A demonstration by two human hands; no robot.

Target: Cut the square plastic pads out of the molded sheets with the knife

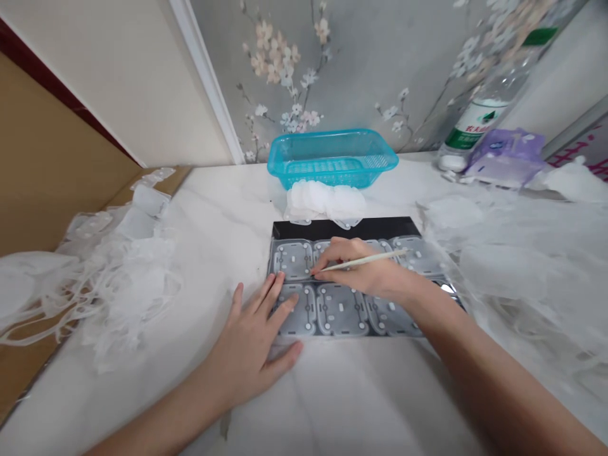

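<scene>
Pinched in my right hand [354,263] is a thin pale stick [375,257], its tip down near the lower right corner of a clear plastic piece [291,259]. Several such rounded translucent pieces, with small white dots and slots, lie in two rows on a black board [387,227]. My left hand [254,335] lies with fingers spread at the board's left edge, its fingertips over the lower left clear piece [300,320]. My right hand covers part of the upper row.
Behind the board are a stack of white pads [325,199] and a blue plastic basket [332,142]. Heaps of translucent pieces and strips lie left [137,272] and right [517,253]. A water bottle [479,117] and purple packet [508,155] stand at the back right.
</scene>
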